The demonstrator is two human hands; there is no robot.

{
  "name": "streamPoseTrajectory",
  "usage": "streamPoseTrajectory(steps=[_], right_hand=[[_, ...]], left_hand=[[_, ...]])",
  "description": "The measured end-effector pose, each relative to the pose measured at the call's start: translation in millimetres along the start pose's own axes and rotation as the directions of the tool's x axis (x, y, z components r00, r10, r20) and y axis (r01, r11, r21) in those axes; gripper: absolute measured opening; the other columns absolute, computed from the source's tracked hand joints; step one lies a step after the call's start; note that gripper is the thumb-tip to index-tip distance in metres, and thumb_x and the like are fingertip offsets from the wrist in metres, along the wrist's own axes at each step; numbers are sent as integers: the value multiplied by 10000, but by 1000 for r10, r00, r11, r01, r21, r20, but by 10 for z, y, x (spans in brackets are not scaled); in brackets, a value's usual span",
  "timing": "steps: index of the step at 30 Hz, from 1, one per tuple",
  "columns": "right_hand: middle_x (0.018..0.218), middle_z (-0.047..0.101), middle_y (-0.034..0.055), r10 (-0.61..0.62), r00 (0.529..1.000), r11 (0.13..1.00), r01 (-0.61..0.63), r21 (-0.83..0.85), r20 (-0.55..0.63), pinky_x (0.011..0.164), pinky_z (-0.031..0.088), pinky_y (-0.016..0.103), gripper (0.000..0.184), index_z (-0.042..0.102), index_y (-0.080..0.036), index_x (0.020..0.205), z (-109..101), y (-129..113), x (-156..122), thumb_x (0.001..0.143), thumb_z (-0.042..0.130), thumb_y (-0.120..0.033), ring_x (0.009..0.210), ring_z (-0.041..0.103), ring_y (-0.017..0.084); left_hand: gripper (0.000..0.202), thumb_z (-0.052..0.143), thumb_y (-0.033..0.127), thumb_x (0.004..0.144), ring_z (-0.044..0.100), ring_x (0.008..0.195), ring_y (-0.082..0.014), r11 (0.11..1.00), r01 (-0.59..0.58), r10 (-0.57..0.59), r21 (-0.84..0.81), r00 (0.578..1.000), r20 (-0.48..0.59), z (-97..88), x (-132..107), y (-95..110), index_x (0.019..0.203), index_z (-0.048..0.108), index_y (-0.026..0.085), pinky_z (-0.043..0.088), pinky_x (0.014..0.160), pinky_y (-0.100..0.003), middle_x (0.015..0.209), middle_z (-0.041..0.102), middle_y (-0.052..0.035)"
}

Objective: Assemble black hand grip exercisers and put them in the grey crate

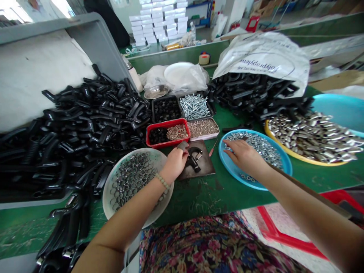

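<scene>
My left hand (176, 161), with a beaded bracelet at the wrist, is closed at the near left side of a black curved part (192, 162). That part lies on a dark square metal plate (209, 167) and has a small metal screw or spring piece (198, 156) in its curve. A grey covering shows on one of the left fingertips. Over the left part of a blue round tray (287, 167) of small silvery metal pieces (263, 146), my right hand (241, 153) reaches down with thumb and fingers apart. No piece is visible between its fingers.
A white bowl of metal rings (136, 174) stands left of the plate. Behind are a red tray (167, 142), a box of tiny fasteners (203, 129) and screws (195, 106). Black handles (93, 117) heap at left; metal sleeves (309, 136) fill a yellow tray at right.
</scene>
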State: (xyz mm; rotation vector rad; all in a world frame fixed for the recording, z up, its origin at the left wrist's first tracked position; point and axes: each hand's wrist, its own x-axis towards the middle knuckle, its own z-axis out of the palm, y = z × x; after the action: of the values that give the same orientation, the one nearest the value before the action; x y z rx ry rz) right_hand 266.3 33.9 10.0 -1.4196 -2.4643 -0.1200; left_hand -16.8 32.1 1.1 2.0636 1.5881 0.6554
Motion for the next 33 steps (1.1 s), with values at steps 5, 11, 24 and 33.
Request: streamPoseTrajectory(steps=[5, 11, 24, 33], right_hand=[[1062, 653, 165, 284, 952, 940, -254, -227, 112, 814, 465, 450, 432, 551, -114, 1194, -85, 403, -248, 927, 389, -412, 1001, 567, 327], [960, 671, 158, 348, 898, 916, -265, -302, 269, 739, 483, 416, 332, 586, -122, 1072, -19, 526, -371, 876, 480, -369, 897, 612, 314], [907, 705, 97, 192, 956, 928, -250, 275, 222, 651, 473, 271, 251, 524, -184, 1055, -320, -668, 268, 965, 315, -290, 754, 679, 209], [843, 686, 135, 493, 858, 870, -483, -97, 143, 519, 428, 334, 376, 541, -158, 1087, -91, -47, -95, 965, 262, -377, 605, 636, 258]], left_hand=[[116, 568, 163, 850, 616, 891, -175, 986, -59, 54, 158, 998, 39, -30, 14, 57, 953, 622, 153, 476, 854, -291, 930, 659, -63], [186, 479, 198, 905, 567, 882, -221, 765, -423, 351, 485, 906, 236, -63, 12, 196, 829, 641, 147, 468, 764, -356, 859, 631, -91], [322, 570, 318, 856, 407, 1237, -252, 895, -344, 312, 284, 938, 152, -101, -265, -73, 1153, 628, 205, 268, 1095, -442, 1308, 526, -78], [382, 416, 127, 888, 508, 1025, -252, 885, -278, 208, 373, 954, 218, -33, -402, 93, 1255, 517, 141, 432, 872, -394, 1111, 567, -129]])
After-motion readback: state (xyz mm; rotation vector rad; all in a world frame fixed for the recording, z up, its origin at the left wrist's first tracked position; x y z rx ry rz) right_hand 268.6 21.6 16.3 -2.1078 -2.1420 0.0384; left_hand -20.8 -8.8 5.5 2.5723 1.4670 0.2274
